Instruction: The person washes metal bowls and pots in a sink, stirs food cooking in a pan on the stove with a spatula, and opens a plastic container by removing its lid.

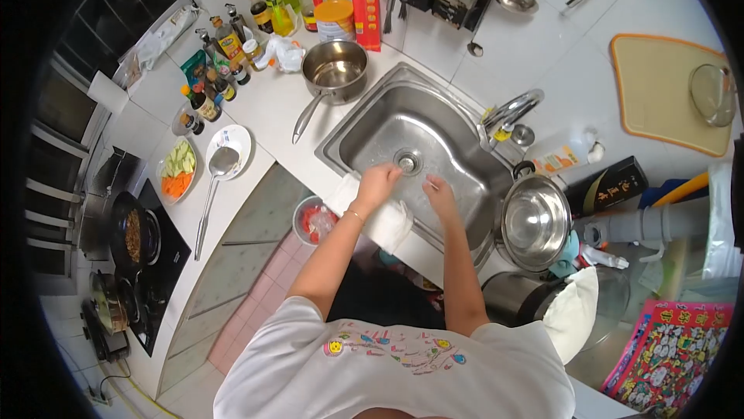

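Observation:
My left hand [378,186] is over the near left part of the steel sink [457,136], its fingers loosely bent and apart, with nothing visible in them. A short gap to its right, my right hand [441,195] hangs over the basin, fingers loosely curled and a little blurred. I see nothing held there either. Both hands are wet-looking and empty above the drain [408,162]. Under my left wrist, a white cloth [390,227] lies over the sink's front edge. The faucet [513,113] stands at the sink's right rear.
A saucepan [335,70] sits left of the sink, a steel pot [535,221] right of it. Farther left are a ladle [223,162] on a white plate [242,137], cut vegetables [178,167], bottles [203,105] and a wok [128,237] on the stove. A bin [304,221] stands below.

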A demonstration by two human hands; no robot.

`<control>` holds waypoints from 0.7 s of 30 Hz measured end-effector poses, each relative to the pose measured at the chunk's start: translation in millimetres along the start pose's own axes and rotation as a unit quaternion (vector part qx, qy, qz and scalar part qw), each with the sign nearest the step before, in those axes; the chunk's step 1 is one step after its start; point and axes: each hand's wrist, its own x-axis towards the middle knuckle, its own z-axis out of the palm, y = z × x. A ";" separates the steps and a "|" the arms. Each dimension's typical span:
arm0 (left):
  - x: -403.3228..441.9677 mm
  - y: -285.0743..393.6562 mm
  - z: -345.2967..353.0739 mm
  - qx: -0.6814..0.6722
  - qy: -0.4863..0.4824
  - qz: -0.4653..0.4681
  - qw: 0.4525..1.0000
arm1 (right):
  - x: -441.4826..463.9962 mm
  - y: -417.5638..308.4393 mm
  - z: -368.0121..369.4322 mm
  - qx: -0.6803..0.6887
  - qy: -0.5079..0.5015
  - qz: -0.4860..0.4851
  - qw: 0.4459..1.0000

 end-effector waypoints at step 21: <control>-54.1 76.9 -224.5 -0.092 -0.115 0.103 0.984 | -131.5 -180.1 59.4 0.267 -0.081 -0.136 0.951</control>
